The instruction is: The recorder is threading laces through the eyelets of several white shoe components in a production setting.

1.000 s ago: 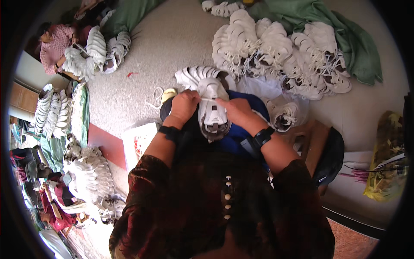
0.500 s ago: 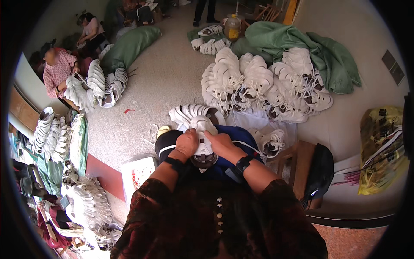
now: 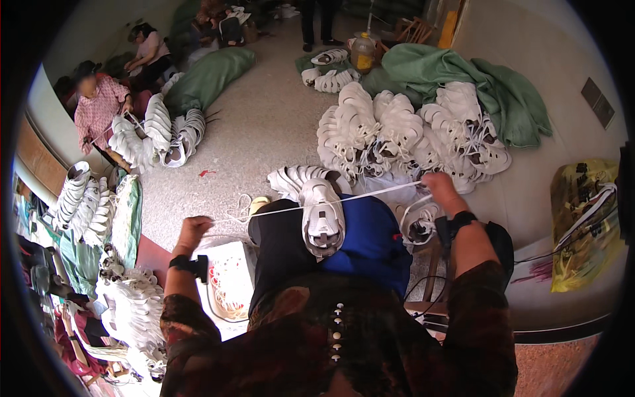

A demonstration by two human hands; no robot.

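Observation:
A white shoelace (image 3: 370, 194) runs taut in a slanting line across my lap. Its left end is pinched in my left hand (image 3: 193, 233), out past my left knee. My right hand (image 3: 442, 190) grips the other end, higher and farther right. Below the lace a white shoe upper (image 3: 323, 215) rests on my lap between the black and blue cloth, with neither hand on it. Whether the lace passes through the upper's holes I cannot tell. More white uppers, nested in a row (image 3: 290, 180), lie just beyond my knees.
A white container (image 3: 249, 257) of loose laces stands by my left leg. Piles of white uppers (image 3: 397, 126) lie ahead right, beside green sacks (image 3: 509, 99), and at left (image 3: 132, 311). A yellow bag (image 3: 582, 225) is at far right. Other people (image 3: 102, 109) sit at far left.
My hands have left the shoe upper and spread wide apart, left hand to the left, right hand to the right. The lace is now stretched between them.

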